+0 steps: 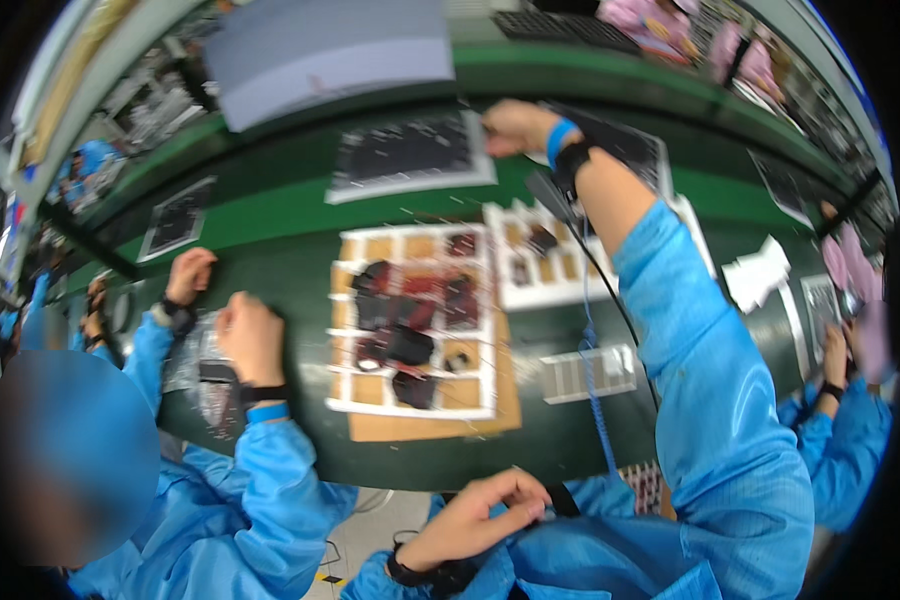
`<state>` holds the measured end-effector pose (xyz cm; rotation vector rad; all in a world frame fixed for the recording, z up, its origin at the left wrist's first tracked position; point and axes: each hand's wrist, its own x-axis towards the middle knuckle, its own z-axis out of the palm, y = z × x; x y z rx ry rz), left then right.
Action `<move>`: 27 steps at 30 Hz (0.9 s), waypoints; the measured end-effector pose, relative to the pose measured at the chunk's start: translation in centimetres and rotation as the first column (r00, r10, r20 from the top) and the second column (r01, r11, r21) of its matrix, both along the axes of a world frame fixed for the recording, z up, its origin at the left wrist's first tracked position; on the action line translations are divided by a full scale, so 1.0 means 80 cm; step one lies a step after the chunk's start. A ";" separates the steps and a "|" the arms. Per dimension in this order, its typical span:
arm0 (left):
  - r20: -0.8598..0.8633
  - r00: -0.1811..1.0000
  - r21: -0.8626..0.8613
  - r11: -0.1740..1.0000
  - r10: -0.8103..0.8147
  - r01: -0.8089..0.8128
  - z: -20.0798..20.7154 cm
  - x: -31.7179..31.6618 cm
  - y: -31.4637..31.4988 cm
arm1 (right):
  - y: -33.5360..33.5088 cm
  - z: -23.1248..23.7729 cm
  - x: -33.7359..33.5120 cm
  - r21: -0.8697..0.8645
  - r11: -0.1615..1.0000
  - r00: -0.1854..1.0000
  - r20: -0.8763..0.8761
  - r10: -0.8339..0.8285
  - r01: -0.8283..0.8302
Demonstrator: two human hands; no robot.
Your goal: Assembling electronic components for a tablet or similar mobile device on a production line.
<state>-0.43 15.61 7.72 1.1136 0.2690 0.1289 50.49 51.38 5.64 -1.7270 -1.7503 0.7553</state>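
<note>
My right arm, in a blue sleeve, reaches far across the green bench. At its end my right hand (520, 128) is closed, fingertips beside the right edge of a dark sheet with a white border (405, 155); what they hold, if anything, is blurred. Close to my body, below the bench edge, my left hand (485, 515) has its fingers curled toward the thumb, and I cannot make out anything between them. Between the two lies a white divided tray (490, 375) with dark and reddish parts in several compartments. A second white tray (550, 295) stands to its right.
Brown cardboard (440, 430) lies under the nearer tray. A coiled blue cord (598, 420) crosses a slotted pale plate (560, 378). Crumpled white paper (757, 275) lies at right. A co-worker's hands (253, 340) rest at left beside clear plastic bags (210, 400). A grey panel (330, 60) stands behind.
</note>
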 end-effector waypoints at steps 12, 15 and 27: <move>-0.005 0.997 0.993 0.115 0.078 -0.004 -0.032 0.149 0.014 | -0.246 0.154 0.082 -0.062 0.737 0.547 0.712 -0.440 0.673; -0.001 0.990 0.998 0.055 0.141 -0.007 -0.038 0.148 0.017 | -0.274 0.109 0.102 -0.034 0.682 0.510 0.691 -0.512 0.731; -0.040 0.975 0.998 0.052 0.218 0.029 -0.033 0.161 0.045 | -0.199 0.036 0.111 -0.380 0.670 0.621 0.768 -0.155 0.637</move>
